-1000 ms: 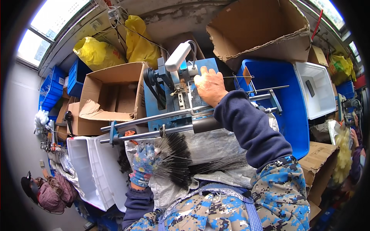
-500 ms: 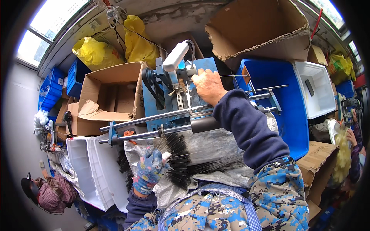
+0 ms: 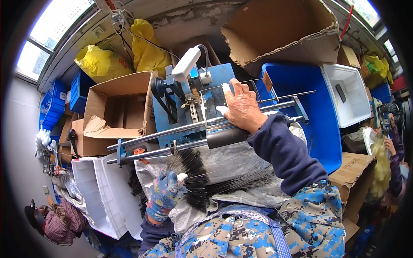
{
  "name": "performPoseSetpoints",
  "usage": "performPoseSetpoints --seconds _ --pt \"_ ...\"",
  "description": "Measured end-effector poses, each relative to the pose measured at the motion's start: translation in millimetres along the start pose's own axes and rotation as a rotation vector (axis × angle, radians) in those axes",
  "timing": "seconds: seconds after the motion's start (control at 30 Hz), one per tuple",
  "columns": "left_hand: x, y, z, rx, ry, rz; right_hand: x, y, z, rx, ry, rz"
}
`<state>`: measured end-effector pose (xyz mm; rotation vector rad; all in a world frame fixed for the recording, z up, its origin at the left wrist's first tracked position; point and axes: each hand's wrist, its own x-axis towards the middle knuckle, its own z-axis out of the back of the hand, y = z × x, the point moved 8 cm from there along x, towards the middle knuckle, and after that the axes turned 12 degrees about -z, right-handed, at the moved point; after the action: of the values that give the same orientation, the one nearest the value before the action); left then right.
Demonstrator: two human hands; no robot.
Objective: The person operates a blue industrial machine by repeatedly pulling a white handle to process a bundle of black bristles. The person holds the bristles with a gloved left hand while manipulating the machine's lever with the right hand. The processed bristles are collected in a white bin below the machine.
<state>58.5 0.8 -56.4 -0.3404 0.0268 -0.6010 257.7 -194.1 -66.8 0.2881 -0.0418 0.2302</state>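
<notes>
My right hand (image 3: pixel 244 105), bare with white-covered thumb and fingertip, hovers over the right part of the blue bench machine (image 3: pixel 221 75). Its thumb and forefinger are apart, with nothing visible between them. A thin metal rod runs beside the fingers toward a small brown plate (image 3: pixel 267 81). My left hand (image 3: pixel 165 189), in a floral glove with a white-tipped finger, is closed at a bunch of thin-wire brushes with black bristles (image 3: pixel 194 165). The wires fan out from the glove; the exact grip is partly hidden. More thin wires (image 3: pixel 245 180) lie on the silvery sheet (image 3: pixel 232 160) over my lap.
Two steel rails (image 3: pixel 163 138) cross the machine's front. A blue bin (image 3: pixel 320 116) and white tray (image 3: pixel 350 96) stand right; an open carton (image 3: pixel 118 109) and white crates (image 3: pixel 101 189) stand left. Another large carton (image 3: pixel 279 32) is behind. Other people work at both sides.
My right hand has drawn back toward me and right, and its thumb and forefinger have spread apart. My left hand stays at the wire bunch. The whole view has shifted slightly.
</notes>
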Motion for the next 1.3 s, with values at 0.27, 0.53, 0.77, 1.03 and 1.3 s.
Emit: performPoseSetpoints --seconds 0.27,0.53,0.77,1.03,1.3 --pt "5 -19 7 0.05 -0.064 -0.031 3 27 -12 0.063 -0.075 -0.023" --pt "-4 -25 23 0.135 -0.122 -0.121 6 70 -23 0.142 0.039 0.054" --pt "-24 -10 46 -0.126 -0.186 -0.019 4 7 4 -0.043 -0.035 0.109" --pt "0 -24 70 -0.194 -0.199 -0.054 30 -18 16 -0.317 -0.054 0.078" --pt "-50 5 81 -0.152 -0.043 0.104 -115 13 68 -0.008 0.24 0.374"
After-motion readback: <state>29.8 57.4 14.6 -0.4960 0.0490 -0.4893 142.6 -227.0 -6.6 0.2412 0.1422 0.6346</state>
